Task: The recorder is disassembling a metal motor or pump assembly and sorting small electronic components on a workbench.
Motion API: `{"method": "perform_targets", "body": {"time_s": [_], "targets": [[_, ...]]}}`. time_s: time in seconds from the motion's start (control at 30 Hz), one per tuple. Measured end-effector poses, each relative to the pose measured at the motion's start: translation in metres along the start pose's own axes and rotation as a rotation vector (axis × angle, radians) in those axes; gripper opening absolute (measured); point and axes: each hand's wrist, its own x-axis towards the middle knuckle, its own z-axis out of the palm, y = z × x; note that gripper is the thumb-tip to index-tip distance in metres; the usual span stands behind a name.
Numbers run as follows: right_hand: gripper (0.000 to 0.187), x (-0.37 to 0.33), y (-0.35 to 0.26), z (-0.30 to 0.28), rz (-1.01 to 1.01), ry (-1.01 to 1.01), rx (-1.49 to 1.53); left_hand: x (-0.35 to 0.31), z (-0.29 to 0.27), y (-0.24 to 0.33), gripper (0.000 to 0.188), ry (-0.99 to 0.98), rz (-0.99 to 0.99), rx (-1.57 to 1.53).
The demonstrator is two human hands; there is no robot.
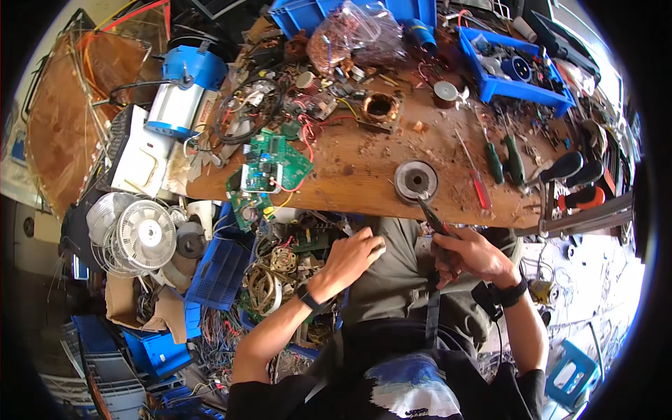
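My right hand (472, 253) grips a pair of narrow-nosed pliers (435, 220) with dark and red handles. The tips of the pliers lie at the near edge of a round grey metal disc (404, 183), which has a hole in its middle and sits at the bench's front edge. Over my lap, my left hand (350, 260) is closed, its fingers curled. Something small and pale shows at its fingertips, too small to name. To the right of the disc lies a screwdriver (481, 192) with a red, clear handle.
Green-handled tools (514, 164) lie right on the wooden bench (343, 185). Left are a green circuit board (297, 168) and tangled wires. A copper-wound motor stator (380, 108) stands mid-bench. Behind is a blue parts bin (493, 87). Fan grilles (147, 234) and a blue crate (222, 273) stand lower left.
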Motion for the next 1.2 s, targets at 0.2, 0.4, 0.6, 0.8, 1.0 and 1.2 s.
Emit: {"method": "perform_targets", "body": {"time_s": [0.2,0.4,0.6,0.8,1.0,1.2], "targets": [[0.032,0.002,0.005,-0.001,0.005,-0.025,0.050,-0.013,-0.108,0.016,0.019,0.386,-0.018,-0.036],[0.027,-0.002,0.002,0.003,0.035,-0.020,0.099,0.076,-0.159,-0.048,0.046,0.595,-0.095,0.280],[0.027,-0.004,0.004,-0.010,-0.045,-0.263,0.135,0.090,-0.121,0.008,0.073,0.206,0.214,-0.230],[0.028,-0.008,-0.016,-0.021,0.021,-0.096,-0.100,0.104,-0.077,0.014,0.083,0.069,0.290,-0.409],[0.031,-0.023,-0.061,0.001,0.185,-0.044,-0.270,0.113,-0.071,0.012,0.089,0.081,0.222,-0.544],[0.034,-0.024,-0.067,0.005,0.223,0.010,-0.327,0.106,-0.061,0.022,0.091,0.183,0.137,-0.546]]}}
